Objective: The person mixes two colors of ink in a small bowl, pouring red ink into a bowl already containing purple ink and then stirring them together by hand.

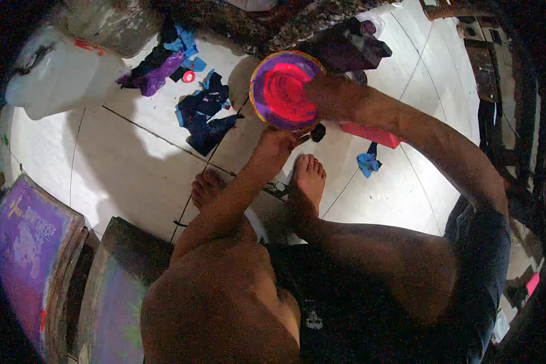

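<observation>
A round piece point(262, 85) with a purple outer band, a thin yellow edge and a bright red-pink middle is raised above the tiled floor, between my feet and the far wall. My left hand point(278, 144) is closed at its near edge, fingers partly hidden underneath. Over its right side lies my right hand point(330, 100), dark and blurred, covering part of the red middle; its fingers do not show clearly. A small black object point(317, 132) sticks out by the left fingers. Below the right forearm is a red-pink block point(375, 134).
Dark blue and purple scraps point(206, 115) litter the tiles, with a small red ring point(188, 76) among them. A whitish plastic jug point(54, 79) stands at far left. Purple curved boards point(33, 236) lean at near left. A small blue scrap point(367, 164) lies right of my foot point(309, 182).
</observation>
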